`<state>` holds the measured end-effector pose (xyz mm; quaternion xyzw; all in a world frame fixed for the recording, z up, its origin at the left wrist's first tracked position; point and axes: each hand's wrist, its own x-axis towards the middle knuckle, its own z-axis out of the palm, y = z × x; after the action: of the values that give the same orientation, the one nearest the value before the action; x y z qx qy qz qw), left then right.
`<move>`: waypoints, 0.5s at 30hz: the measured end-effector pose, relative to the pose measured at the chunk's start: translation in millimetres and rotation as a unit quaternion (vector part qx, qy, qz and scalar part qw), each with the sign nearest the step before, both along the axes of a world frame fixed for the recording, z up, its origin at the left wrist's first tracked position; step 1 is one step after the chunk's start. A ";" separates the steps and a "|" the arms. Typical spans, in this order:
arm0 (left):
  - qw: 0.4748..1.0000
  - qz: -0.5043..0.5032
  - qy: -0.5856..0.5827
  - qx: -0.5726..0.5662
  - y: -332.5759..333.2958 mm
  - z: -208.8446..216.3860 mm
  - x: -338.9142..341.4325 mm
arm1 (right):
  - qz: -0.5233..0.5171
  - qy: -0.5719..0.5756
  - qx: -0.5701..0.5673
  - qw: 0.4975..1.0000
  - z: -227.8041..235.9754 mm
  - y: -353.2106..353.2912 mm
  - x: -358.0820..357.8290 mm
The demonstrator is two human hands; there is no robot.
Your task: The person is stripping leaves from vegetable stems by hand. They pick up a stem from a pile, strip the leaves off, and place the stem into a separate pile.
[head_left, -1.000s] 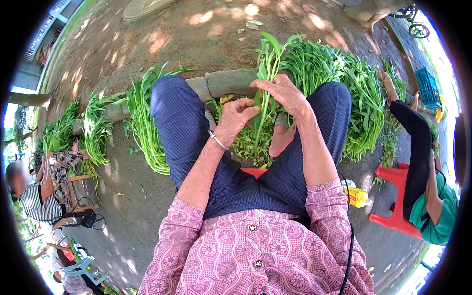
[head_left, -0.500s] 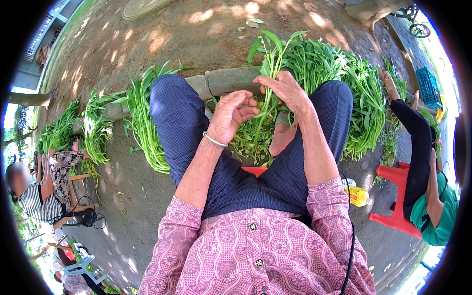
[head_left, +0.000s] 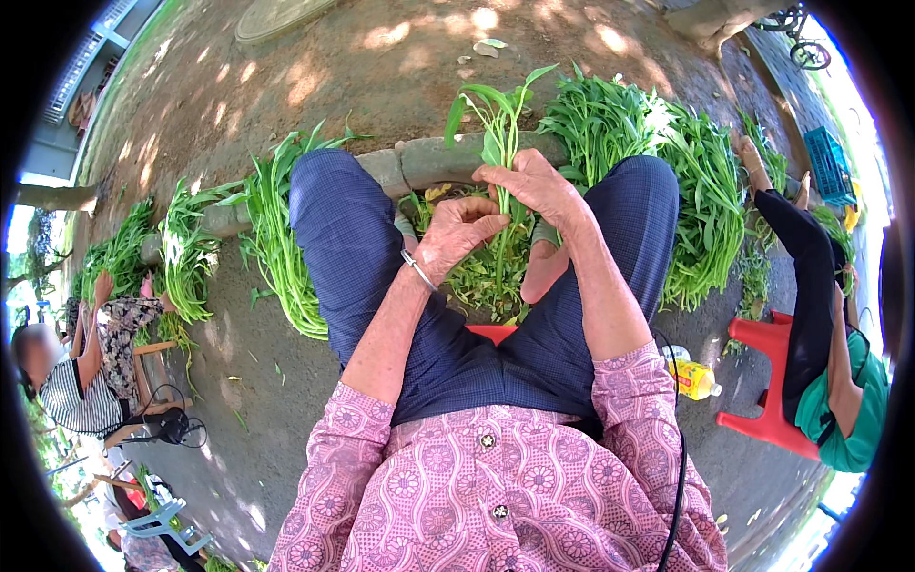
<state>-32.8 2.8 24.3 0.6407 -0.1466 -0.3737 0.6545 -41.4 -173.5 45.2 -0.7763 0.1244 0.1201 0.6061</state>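
My right hand (head_left: pixel 536 186) is closed round a few stems of water spinach (head_left: pixel 499 129), held upright between my knees with the leafy tops pointing away from me. Beside the lower stems, my left hand (head_left: pixel 459 234) pinches thumb and fingers together. Whatever lies between those fingertips is too small to make out. Below both hands, a pile of loose leaves and trimmings (head_left: pixel 477 286) covers the ground between my feet. A big heap of water spinach (head_left: pixel 701 191) lies by my right knee, and a long-stemmed bunch (head_left: pixel 281 238) by my left.
A stone kerb (head_left: pixel 443 157) runs beyond my knees. More bunches (head_left: pixel 186 243) lie to the left. A yellow-labelled bottle (head_left: pixel 696 379) lies near my right hip. Seated people flank me, one on a red stool (head_left: pixel 762 381) at right. A blue crate (head_left: pixel 829 167) stands farther off.
The held stems and my right hand have shifted slightly left and nearer me. My left hand has turned, its loosely curled fingers now pinched together by the lower stems.
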 end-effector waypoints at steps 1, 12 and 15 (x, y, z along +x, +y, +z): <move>1.000 -0.010 0.002 0.000 -0.6 5.7 -1.8 | 0.004 0.003 -0.007 1.000 1.5 0.7 0.0; 0.998 -0.029 0.042 -0.030 2.5 -4.7 4.5 | -0.108 -0.095 0.118 0.983 -12.3 -5.1 7.1; 0.992 0.039 0.080 -0.086 6.0 -3.5 11.6 | -0.224 -0.142 0.234 0.935 -5.9 -17.4 10.2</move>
<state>-21.2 8.8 20.8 0.5554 -0.0998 -0.3839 0.7309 -31.2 -190.9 39.3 -0.5736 0.1758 -0.1049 0.7932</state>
